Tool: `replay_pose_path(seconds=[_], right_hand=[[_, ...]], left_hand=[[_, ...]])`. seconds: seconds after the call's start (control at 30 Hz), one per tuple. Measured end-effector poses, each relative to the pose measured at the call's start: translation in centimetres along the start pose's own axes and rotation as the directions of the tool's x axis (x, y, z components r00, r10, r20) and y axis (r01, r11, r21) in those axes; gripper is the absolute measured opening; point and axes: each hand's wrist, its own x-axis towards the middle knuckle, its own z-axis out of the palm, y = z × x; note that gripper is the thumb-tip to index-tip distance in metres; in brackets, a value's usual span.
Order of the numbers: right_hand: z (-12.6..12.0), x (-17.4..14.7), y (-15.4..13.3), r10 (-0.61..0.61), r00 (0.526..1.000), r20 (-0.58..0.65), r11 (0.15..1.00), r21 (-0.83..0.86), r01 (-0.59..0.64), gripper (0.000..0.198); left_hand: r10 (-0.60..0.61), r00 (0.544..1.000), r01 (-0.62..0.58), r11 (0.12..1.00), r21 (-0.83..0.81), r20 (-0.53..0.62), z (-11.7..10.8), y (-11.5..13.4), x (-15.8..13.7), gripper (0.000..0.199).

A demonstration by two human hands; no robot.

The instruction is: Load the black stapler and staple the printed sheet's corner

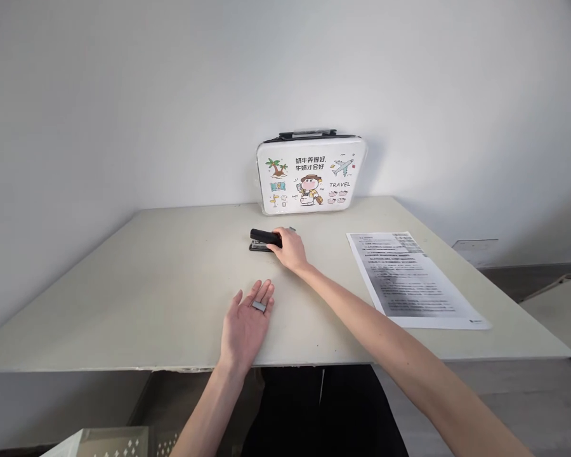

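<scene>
My right hand [290, 247] is closed round the rear end of a black stapler [262, 239], near the middle of the table. The stapler's front points left, and a gap shows between its top arm and its base. My left hand [247, 324] lies palm up near the front edge, its fingers stretched out and slightly curled. A grey band [259, 306] sits across its fingers, and the palm is bare. Part of a similar grey piece shows at the right hand's fingers.
A white case [313, 174] with cartoon prints stands upright against the wall. A printed sheet [404, 279] lies flat on the right of the pale table [137, 285]. Below the front edge, at lower left, is a perforated white basket [114, 438].
</scene>
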Motion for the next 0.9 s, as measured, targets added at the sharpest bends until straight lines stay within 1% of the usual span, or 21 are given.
replay_pose_path(seconds=[0.03, 0.1, 0.13, 0.17, 0.2, 0.23, 0.3, 0.37, 0.47, 0.57, 0.6, 0.67, 0.73, 0.8, 0.83, 0.87, 0.9], right_hand=[[-0.3, -0.6, -0.6, -0.033, 0.999, -0.012, 0.999, -0.01, 0.033, 0.03], [-1.2, -2.6, -1.9, -0.145, 0.989, -0.015, 0.989, -0.021, 0.145, 0.028], [-1.8, -3.8, -2.6, -0.247, 0.969, 0.0, 0.969, -0.027, 0.247, 0.023], [-2.3, -5.2, -3.3, -0.349, 0.936, 0.042, 0.936, -0.03, 0.35, 0.02], [-2.8, -6.6, -4.0, -0.419, 0.903, 0.096, 0.905, -0.04, 0.424, 0.018], [-3.2, -7.9, -4.5, -0.455, 0.878, 0.152, 0.882, -0.059, 0.467, 0.019], [-3.8, -10.1, -5.4, -0.448, 0.858, 0.253, 0.867, -0.111, 0.485, 0.029], [-3.9, -11.4, -5.9, -0.413, 0.856, 0.31, 0.868, -0.15, 0.473, 0.033], [-4.1, -12.1, -6.1, -0.411, 0.851, 0.328, 0.855, -0.185, 0.484, 0.019], [-5.7, -12.3, -5.8, -0.432, 0.85, 0.301, 0.846, -0.191, 0.498, 0.011], [-6.7, -12.3, -5.3, -0.429, 0.859, 0.279, 0.853, -0.187, 0.487, 0.011], [-9.6, -12.4, -3.6, -0.398, 0.891, 0.217, 0.879, -0.188, 0.439, 0.014], [-13.4, -12.5, -0.5, -0.309, 0.94, 0.143, 0.913, -0.234, 0.335, 0.014], [-18.0, -12.4, 3.5, -0.179, 0.981, 0.076, 0.917, -0.348, 0.195, 0.016], [-20.4, -12.4, 5.6, -0.097, 0.995, 0.023, 0.9, -0.424, 0.098, 0.017], [-22.7, -12.4, 7.7, -0.008, 0.999, -0.048, 0.868, -0.496, -0.017, 0.019], [-24.9, -12.5, 9.6, 0.043, 0.993, -0.112, 0.846, -0.524, -0.096, 0.02]], left_hand=[[-0.005, 1.0, 0.005, 1.0, -0.015, -0.001, 0.2, 0.0, -0.1, 0.037], [-0.007, 1.0, 0.007, 0.999, -0.049, 0.01, 0.5, -0.1, -0.2, 0.043], [-0.001, 1.0, 0.002, 0.998, -0.066, 0.022, 0.6, 0.0, -0.3, 0.045], [0.006, 0.999, -0.003, 0.997, -0.08, 0.035, 0.7, 0.0, -0.3, 0.046], [0.009, 0.999, -0.004, 0.996, -0.09, 0.05, 0.8, 0.0, -0.3, 0.047], [0.006, 0.998, 0.0, 0.996, -0.093, 0.061, 0.7, 0.1, -0.2, 0.047], [-0.021, 0.997, 0.027, 0.997, -0.072, 0.071, 0.5, 0.3, -0.1, 0.047], [-0.049, 0.996, 0.051, 0.998, -0.024, 0.071, 0.2, 0.5, 0.1, 0.046], [-0.061, 0.993, 0.059, 0.998, 0.026, 0.097, 0.1, 0.7, 0.4, 0.043], [-0.061, 0.993, 0.06, 0.998, 0.019, 0.104, 0.6, 0.6, 0.4, 0.044], [-0.052, 0.994, 0.051, 0.999, 0.009, 0.094, 0.9, 0.6, 0.3, 0.045], [-0.024, 0.997, 0.025, 1.0, -0.015, 0.07, 1.3, 0.5, 0.1, 0.046], [-0.006, 0.998, 0.008, 0.999, -0.04, 0.057, 1.5, 0.5, 0.0, 0.047], [-0.009, 0.999, 0.012, 0.998, -0.058, 0.054, 1.4, 0.5, 0.0, 0.045], [-0.011, 0.999, 0.015, 0.998, -0.064, 0.051, 1.3, 0.5, 0.0, 0.044], [-0.014, 0.999, 0.018, 0.998, -0.068, 0.047, 1.1, 0.5, 0.1, 0.043], [-0.016, 0.999, 0.018, 0.997, -0.07, 0.041, 1.0, 0.5, 0.1, 0.042]])
